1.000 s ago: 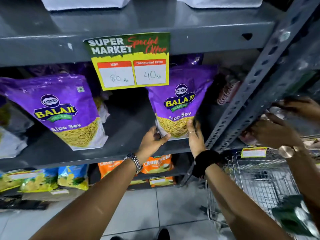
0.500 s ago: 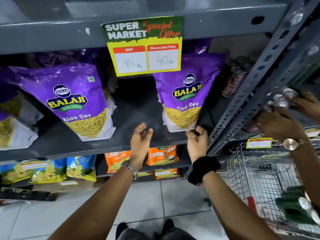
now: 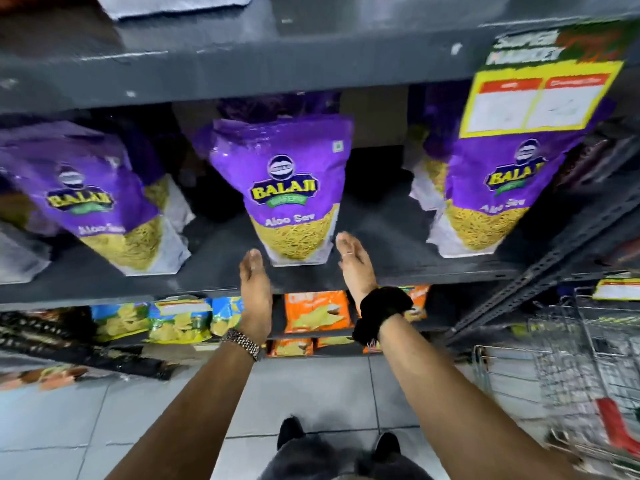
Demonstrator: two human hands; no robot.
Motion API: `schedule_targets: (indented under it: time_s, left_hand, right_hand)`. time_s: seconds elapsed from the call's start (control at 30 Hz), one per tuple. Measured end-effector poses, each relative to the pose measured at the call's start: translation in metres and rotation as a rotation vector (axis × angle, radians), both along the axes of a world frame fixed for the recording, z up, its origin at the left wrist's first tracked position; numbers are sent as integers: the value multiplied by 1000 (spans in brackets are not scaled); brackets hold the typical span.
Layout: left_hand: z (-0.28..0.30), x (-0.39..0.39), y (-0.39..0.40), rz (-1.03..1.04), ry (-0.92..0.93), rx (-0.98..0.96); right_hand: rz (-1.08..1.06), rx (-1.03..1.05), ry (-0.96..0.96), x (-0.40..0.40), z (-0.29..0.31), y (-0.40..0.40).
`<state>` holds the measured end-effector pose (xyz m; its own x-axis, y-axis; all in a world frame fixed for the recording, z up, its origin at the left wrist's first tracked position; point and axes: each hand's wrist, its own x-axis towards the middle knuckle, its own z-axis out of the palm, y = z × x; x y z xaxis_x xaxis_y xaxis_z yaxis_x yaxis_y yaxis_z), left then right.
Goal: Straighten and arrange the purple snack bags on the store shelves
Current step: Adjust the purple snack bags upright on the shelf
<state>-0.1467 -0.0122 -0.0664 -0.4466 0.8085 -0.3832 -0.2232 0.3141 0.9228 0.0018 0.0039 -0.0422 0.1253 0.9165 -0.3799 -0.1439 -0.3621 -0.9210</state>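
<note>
Three purple Balaji Aloo Sev bags stand along the grey shelf (image 3: 398, 271). The middle bag (image 3: 287, 188) stands upright and faces me. The left bag (image 3: 100, 199) leans to the left, and the right bag (image 3: 498, 199) stands partly behind a price sign. My left hand (image 3: 254, 292) is flat and open just left of the middle bag's bottom corner. My right hand (image 3: 353, 263), with a black scrunchie on the wrist, is open beside the bag's right bottom edge. Neither hand grips the bag. More purple bags sit behind in shadow.
A yellow special-offer price sign (image 3: 540, 88) hangs from the shelf above. Orange snack packs (image 3: 315, 311) and blue-green ones (image 3: 180, 320) fill the lower shelf. A wire shopping trolley (image 3: 581, 368) stands at the right. A slotted upright (image 3: 540, 271) slants at the right.
My view and both hands have shifted left, from the right bag to the middle bag. The hands have let go and now flank the middle bag. The other person's hands have left the view.
</note>
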Motion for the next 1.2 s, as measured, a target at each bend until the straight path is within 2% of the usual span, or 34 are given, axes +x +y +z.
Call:
schedule_targets:
  time_s: [0.2,0.6,0.7,0.8,0.87,0.97,1.03,1.07,1.2]
  left_hand:
    - [17,33,4,-334,-97,24]
    - [26,28,-7,-446,-137,20]
    - [18,24,-11,-335,-148,35]
    - [-1,4,-21,-57,-60,83]
    - [-6,-17,-29,111,31,97]
    - [-4,-73,-31,315,194,72]
    - [2,-122,-25,361,197,80]
    - [9,-155,-24,330,199,72]
    - [28,-172,-12,19,57,78]
  right_hand:
    - [-100,36,-55,17,-4,0]
    - [-104,22,-115,17,3,-10]
    - [-166,25,-131,14,-5,-17]
    - [-381,47,-221,-2,-14,-31]
    - [-431,61,-199,-20,-17,-38]
    - [-279,103,-36,-70,-14,-39]
    - [-102,70,13,-112,-2,-32]
    - [-40,51,51,-144,6,-31]
    - [71,7,26,-170,13,-12]
